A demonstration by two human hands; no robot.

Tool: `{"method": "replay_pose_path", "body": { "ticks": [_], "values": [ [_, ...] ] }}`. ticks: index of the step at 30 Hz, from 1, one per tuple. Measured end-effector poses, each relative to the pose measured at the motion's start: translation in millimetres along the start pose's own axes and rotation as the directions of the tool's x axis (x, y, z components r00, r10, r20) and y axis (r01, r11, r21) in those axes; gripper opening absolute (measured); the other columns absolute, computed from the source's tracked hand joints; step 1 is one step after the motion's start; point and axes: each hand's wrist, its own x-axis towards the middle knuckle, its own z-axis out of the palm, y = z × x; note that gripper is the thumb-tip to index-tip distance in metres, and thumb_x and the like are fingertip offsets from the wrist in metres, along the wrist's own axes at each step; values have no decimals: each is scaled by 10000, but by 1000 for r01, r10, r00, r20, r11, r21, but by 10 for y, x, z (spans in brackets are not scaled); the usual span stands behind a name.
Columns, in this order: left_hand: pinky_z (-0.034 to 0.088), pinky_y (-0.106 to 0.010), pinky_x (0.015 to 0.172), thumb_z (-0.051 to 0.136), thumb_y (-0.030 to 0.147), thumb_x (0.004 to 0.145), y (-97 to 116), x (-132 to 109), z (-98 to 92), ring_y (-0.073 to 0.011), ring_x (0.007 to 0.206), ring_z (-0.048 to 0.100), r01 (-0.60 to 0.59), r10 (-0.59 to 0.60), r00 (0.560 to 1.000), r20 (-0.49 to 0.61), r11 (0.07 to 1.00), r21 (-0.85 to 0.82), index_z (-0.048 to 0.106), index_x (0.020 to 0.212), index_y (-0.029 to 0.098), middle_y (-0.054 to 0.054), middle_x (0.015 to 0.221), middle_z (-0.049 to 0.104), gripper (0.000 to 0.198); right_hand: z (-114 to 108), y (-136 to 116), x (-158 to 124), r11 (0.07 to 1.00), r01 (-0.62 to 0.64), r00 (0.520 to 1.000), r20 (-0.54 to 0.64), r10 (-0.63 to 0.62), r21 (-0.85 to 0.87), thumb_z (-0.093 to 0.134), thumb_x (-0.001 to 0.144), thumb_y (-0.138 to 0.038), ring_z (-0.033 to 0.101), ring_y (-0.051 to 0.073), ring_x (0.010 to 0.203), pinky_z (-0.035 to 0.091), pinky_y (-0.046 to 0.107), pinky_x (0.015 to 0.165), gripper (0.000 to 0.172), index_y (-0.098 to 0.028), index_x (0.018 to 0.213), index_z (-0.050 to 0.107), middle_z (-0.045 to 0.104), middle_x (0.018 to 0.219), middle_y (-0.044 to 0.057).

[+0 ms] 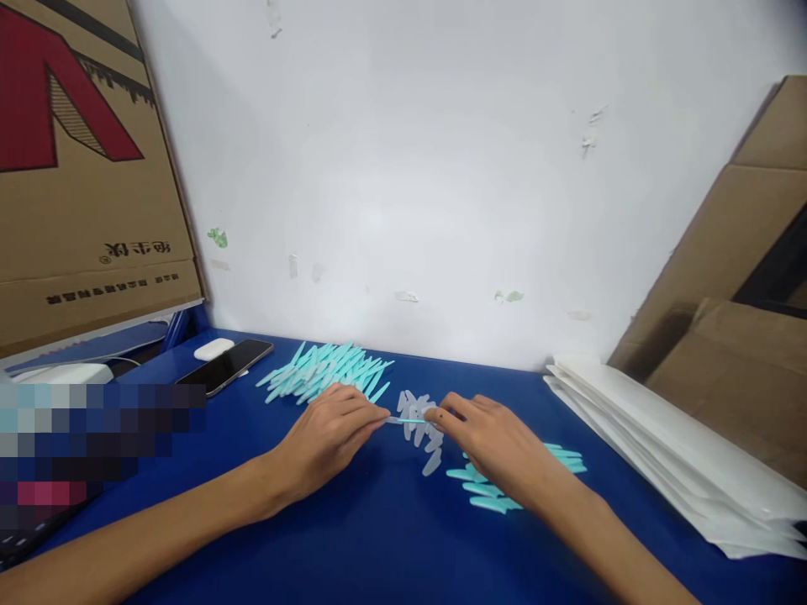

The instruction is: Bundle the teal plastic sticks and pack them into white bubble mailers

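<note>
left hand point(337, 427) pinched on a clear sleeve point(392, 419), right hand point(495, 433) pinched on a turquoise stick point(412, 421) — its long axis running side to side, straight between them.

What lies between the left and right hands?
Head view: a slim turquoise-and-clear piece spans from left hand to right hand; translucent pieces show around it.

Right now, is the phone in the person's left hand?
No, the phone lies on the blue table, while the left hand pinches a thin piece at one end.
</note>
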Motion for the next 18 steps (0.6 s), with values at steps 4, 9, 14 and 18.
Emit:
{"method": "replay_pose_path", "body": {
  "ticks": [4, 9, 14, 18],
  "values": [
    [456, -356, 798, 571, 144, 967, 44, -2, -4, -182, 888, 612, -17, 17, 1000, -19, 1000, -19, 620, 1171, 208, -30, 950, 723, 219, 14, -35, 4, 999, 28, 999, -19, -27, 37, 478, 783, 109, 626, 171, 733, 480, 327, 704, 565, -216, 1242, 521, 632, 1024, 39],
    [477, -339, 775, 545, 88, 961, 131, 17, -21, -175, 854, 584, -118, 114, 992, -46, 988, -101, 612, 1182, 190, -54, 917, 702, 252, -26, -165, 7, 983, 82, 983, -174, -53, 163, 425, 814, 104, 650, 176, 841, 483, 313, 773, 568, -212, 1279, 497, 667, 989, 41],
    [472, -330, 741, 522, 84, 968, 187, 40, -43, -167, 828, 559, -96, 90, 994, -66, 991, -96, 572, 1259, 218, -47, 901, 674, 324, -25, -222, 16, 974, 94, 968, -248, -41, 207, 405, 897, 39, 627, 159, 751, 466, 302, 726, 413, -211, 1189, 555, 676, 921, 30],
    [456, -348, 751, 505, 83, 965, 162, 70, -78, -176, 831, 538, -87, 88, 995, -40, 996, 26, 577, 1260, 220, -47, 887, 661, 333, -50, -141, 37, 979, 36, 962, -273, 21, 201, 455, 1006, -163, 643, 183, 827, 474, 333, 784, 262, -216, 1245, 548, 697, 988, 59]
  ]
}}
